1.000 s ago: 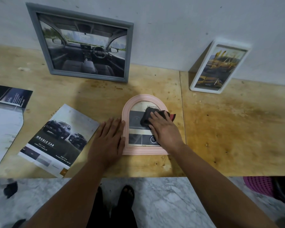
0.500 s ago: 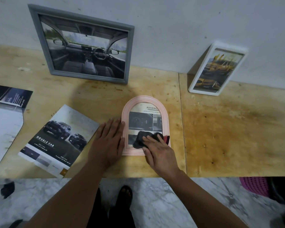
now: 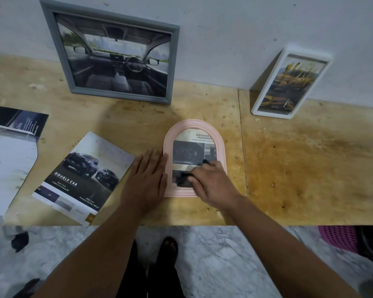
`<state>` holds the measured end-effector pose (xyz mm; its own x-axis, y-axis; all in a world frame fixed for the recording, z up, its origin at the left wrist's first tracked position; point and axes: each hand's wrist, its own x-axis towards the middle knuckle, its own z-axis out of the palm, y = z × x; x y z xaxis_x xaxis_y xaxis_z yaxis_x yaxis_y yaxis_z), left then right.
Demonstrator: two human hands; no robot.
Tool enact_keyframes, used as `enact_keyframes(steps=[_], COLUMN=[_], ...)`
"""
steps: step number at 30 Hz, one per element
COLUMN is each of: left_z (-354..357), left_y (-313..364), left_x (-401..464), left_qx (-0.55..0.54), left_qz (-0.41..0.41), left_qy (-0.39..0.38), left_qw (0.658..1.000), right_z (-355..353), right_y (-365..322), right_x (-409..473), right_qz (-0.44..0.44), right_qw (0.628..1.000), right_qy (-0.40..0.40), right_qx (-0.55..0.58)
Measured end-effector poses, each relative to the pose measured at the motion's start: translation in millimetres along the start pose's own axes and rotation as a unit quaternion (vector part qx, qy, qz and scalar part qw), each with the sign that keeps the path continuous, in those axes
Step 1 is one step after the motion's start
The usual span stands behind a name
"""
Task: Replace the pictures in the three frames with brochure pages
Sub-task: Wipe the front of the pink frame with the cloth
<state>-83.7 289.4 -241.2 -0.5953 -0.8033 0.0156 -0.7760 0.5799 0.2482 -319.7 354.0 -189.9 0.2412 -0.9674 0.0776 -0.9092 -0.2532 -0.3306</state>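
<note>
- Pink arched frame (image 3: 194, 158) hasn't budged on the surface (image 3: 310, 168).
- right hand (image 3: 213, 181), gripping a dark cloth (image 3: 182, 179), slid to the glass's 6 o'clock.
- left hand (image 3: 145, 179) still flat, fingers loose, at 9 o'clock.

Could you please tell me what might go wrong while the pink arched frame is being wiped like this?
1. The left hand only presses flat beside the pink arched frame, so the right hand's wiping with the dark cloth might slide it.
2. The frame lies near the table edge; a hard stroke could push it off.
</note>
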Motion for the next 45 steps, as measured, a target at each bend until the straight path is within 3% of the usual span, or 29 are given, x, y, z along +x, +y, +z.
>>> enact_keyframes(steps=[6,12,15,17,19,21,24,26,29,33,38,42,45], left_z=[0.7,0.1,0.5,0.1,0.2,0.3,0.3,0.2,0.5,0.5,-0.3,1.1,1.4], left_y=[-0.4,0.4,0.0,-0.3,-0.3,-0.1,-0.3,-0.2,-0.6,-1.0,-0.9,-1.1,-1.8], left_x=[0.4,0.4,0.4,1.0,0.8,0.5,0.4,0.6,0.3,0.8,0.1,0.5,0.5], left_qx=[0.005,0.001,0.001,0.001,0.002,-0.001,-0.002,-0.002,-0.002,-0.004,-0.004,-0.008,-0.008], left_qz=[0.002,0.000,0.003,-0.001,-0.003,-0.002,-0.002,-0.003,-0.004,-0.001,-0.001,-0.003,-0.005], left_qy=[0.003,0.011,0.006,0.000,-0.004,-0.003,-0.002,-0.003,-0.004,-0.002,-0.004,-0.007,-0.011], left_qw=[1.000,1.000,1.000,1.000,1.000,1.000,1.000,1.000,1.000,1.000,1.000,1.000,1.000], right_z=[-13.4,5.2,8.2,-3.6,-21.9,-38.6,-46.4,-38.7,-15.6,0.1,-17.5,-33.2,-22.9], right_y=[19.2,-20.9,-31.6,-22.4,-4.5,16.3,40.5,47.5,39.6,28.5,33.4,49.7,51.4], right_x=[-2.7,7.5,19.5,26.4,31.8,38.3,50.9,59.7,68.1,62.5,51.1,48.4,48.4], right_qz=[0.035,0.082,0.111,0.198,0.271,0.285,0.247,0.221,0.206,0.253,0.238,0.231,0.229], right_qw=[0.998,0.996,0.988,0.940,0.888,0.897,0.945,0.968,0.973,0.958,0.967,0.964,0.962], right_qy=[-0.050,-0.013,-0.039,-0.068,-0.033,0.043,0.112,0.106,0.065,0.120,0.069,0.103,0.080], right_qx=[-0.032,0.032,0.101,0.269,0.370,0.336,0.185,0.052,-0.086,-0.059,-0.057,-0.086,-0.126])
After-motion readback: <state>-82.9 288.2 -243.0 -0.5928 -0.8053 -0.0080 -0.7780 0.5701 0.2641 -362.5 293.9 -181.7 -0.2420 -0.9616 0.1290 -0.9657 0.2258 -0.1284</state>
